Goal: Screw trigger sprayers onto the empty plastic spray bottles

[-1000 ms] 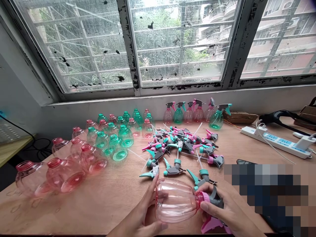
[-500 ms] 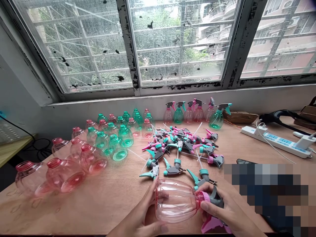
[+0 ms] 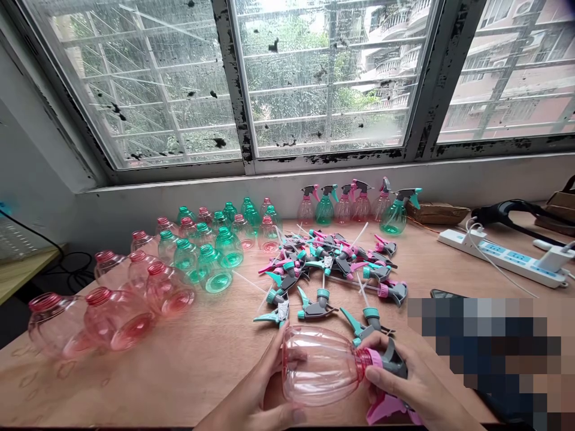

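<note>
A clear pink spray bottle (image 3: 321,365) lies on its side between my hands, its neck to the right. My left hand (image 3: 265,389) is closed around the bottle's base, with the fingers partly behind it. At the neck, my right hand (image 3: 404,374) grips the pink collar (image 3: 376,357) of a grey and pink trigger sprayer (image 3: 393,359); its pink trigger hangs below the fingers. Just beyond the bottle lie loose grey and teal sprayer heads (image 3: 317,305), part of a mixed pile (image 3: 332,254) of pink, teal and grey ones with white tubes.
Several open pink bottles (image 3: 119,317) and green bottles (image 3: 215,269) stand at the left. Bottles with sprayers fitted (image 3: 395,212) line the wall below the window. On the right are a white power strip (image 3: 503,257), a phone (image 3: 447,294) and a blurred-out patch.
</note>
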The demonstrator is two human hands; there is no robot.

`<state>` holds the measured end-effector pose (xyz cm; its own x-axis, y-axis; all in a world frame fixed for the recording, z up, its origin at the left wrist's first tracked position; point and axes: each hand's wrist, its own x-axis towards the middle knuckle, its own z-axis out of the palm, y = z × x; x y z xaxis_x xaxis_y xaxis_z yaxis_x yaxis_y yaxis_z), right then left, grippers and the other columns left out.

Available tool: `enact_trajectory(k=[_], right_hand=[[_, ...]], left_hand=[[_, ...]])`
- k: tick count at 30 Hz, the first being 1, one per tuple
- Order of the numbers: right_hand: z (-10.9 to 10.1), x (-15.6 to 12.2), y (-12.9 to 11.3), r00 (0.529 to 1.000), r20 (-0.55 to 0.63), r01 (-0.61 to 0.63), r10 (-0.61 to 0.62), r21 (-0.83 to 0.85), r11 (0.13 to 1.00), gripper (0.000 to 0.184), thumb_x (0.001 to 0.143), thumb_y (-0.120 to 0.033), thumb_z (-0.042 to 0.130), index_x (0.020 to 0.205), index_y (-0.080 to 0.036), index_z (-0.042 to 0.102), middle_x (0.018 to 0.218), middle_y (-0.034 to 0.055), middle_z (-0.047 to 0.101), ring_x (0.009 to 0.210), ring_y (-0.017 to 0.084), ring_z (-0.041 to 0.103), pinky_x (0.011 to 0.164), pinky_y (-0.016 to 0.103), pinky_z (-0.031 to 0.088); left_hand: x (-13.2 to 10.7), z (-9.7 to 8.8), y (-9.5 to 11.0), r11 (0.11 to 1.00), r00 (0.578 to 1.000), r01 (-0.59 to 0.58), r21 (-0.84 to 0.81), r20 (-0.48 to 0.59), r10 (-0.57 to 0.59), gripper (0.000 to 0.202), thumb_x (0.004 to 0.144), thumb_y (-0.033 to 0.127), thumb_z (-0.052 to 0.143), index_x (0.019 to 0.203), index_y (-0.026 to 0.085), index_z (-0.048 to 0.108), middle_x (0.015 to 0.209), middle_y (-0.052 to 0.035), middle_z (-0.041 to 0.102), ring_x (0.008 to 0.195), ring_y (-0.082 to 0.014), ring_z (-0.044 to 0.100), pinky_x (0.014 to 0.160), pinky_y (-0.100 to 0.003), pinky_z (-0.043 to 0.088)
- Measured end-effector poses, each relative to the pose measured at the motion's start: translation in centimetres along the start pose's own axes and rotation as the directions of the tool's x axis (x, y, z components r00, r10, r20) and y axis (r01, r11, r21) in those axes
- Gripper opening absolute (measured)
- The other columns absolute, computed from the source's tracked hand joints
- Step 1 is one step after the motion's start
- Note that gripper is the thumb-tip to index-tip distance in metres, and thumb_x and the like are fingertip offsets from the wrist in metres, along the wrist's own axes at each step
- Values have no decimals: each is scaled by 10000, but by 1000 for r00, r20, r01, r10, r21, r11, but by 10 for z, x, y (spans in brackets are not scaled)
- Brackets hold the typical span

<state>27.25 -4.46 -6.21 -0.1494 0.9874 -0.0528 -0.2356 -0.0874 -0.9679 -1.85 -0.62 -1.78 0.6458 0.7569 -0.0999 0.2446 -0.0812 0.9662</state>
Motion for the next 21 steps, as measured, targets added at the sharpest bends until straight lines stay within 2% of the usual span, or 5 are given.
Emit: enact_trajectory(k=[16, 21], right_hand=[[-3, 0, 3, 1000, 26, 7, -7, -15, 1000, 358, 799, -426, 814, 962, -168, 627, 656, -24, 709, 589, 135, 629, 562, 238, 475], [-5, 1, 4, 1000, 25, -1, 1, -22, 1000, 371, 800, -426, 812, 985, -169, 619, 655, -21, 711, 591, 144, 632, 557, 246, 471]], left_hand=[[0, -1, -1, 1000, 1000, 4, -8, 15, -4, 991, 863, 352, 738, 1590, 319, 65, 1491, -64, 516, 1462, -300, 356, 1239, -407, 240], [1, -1, -3, 1000, 1000, -8, -10, 5, 8, 1001, 855, 349, 752, 1586, 339, 69, 1563, -46, 436, 1477, -287, 333, 1245, -386, 230]])
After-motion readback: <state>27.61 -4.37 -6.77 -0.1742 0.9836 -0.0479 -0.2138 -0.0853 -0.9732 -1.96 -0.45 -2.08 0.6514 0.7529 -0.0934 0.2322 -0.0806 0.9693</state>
